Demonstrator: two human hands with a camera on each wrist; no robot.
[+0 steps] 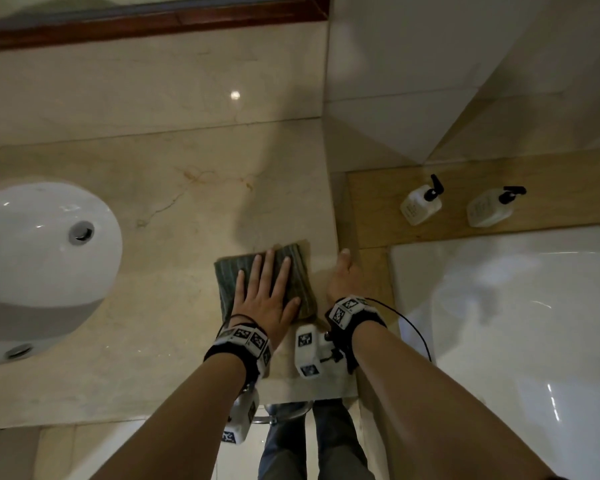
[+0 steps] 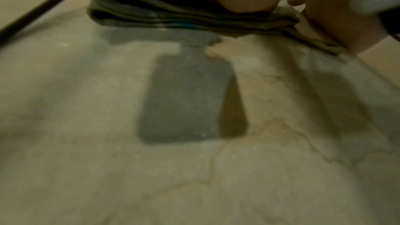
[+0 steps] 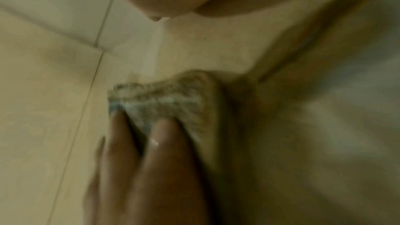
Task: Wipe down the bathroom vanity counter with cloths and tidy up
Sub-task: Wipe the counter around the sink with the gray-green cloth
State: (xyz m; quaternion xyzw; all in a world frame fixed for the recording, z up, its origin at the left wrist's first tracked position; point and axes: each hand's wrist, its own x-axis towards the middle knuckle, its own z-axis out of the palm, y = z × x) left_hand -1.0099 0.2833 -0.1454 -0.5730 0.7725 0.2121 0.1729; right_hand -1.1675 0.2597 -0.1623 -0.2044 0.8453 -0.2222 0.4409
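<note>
Cloth (image 1: 293, 271) under left hand (image 1: 264, 292); bottle labels (image 1: 411, 210) unreadable

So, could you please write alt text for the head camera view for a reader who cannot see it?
A person's left hand presses flat on a folded grey-green cloth near the right end of a beige marble counter, while the right hand sits at the counter's right edge. A white basin lies left; two pump bottles stand on a wooden ledge right.

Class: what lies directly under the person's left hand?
Under the left hand lies a folded dark cloth on the marble counter. The counter beneath the cloth is covered.
</note>
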